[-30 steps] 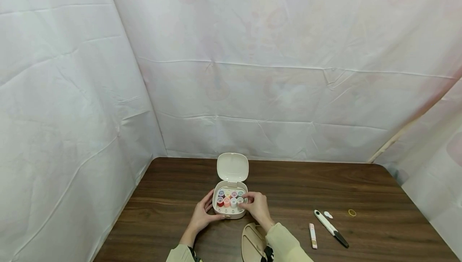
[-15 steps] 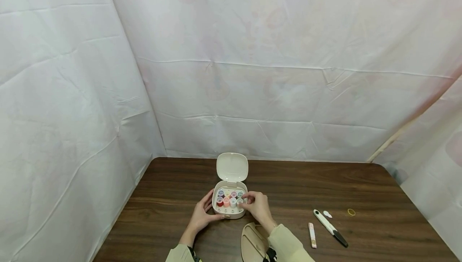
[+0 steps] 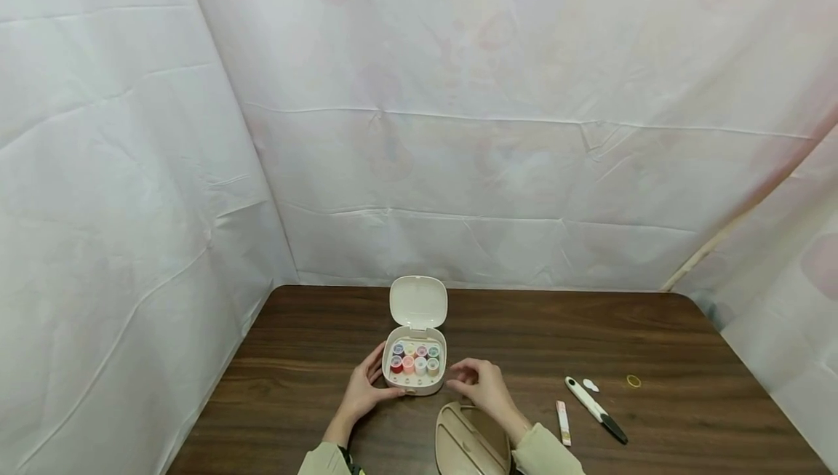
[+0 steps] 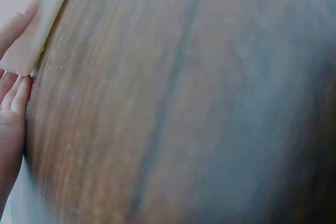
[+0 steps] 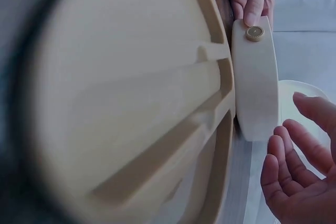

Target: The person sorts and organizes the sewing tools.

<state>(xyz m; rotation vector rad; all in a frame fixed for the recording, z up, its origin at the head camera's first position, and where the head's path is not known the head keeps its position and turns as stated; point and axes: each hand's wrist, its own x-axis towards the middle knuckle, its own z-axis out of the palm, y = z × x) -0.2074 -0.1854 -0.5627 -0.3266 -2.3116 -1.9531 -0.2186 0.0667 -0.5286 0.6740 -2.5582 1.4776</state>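
Note:
A cream sewing box (image 3: 428, 390) stands on the table with its lid (image 3: 418, 302) raised at the back. Two rows of thread spools fill it, among them a red spool (image 3: 396, 365) and a beige spool (image 3: 433, 366) at the front right. My left hand (image 3: 360, 391) grips the box's left front corner, its thumb beside the round button (image 5: 255, 33) and the fingers along the side. To the right of the box is my right hand (image 3: 486, 386), fingers loosely bent and holding nothing. In the right wrist view that hand (image 5: 304, 171) appears just off the box's side.
A beige divided tray (image 3: 461, 438) lies in front of the box, partly below my right forearm. Farther right on the dark wood table (image 3: 314, 358) are a slim white packet (image 3: 563, 422), a white tool with a black end (image 3: 596, 409), a small white piece (image 3: 591, 385) and a yellow ring (image 3: 633, 381).
My right hand has left the front right spool and moved right, off the box. That spool, whitish before, now looks beige and is fully visible. The left hand keeps its place.

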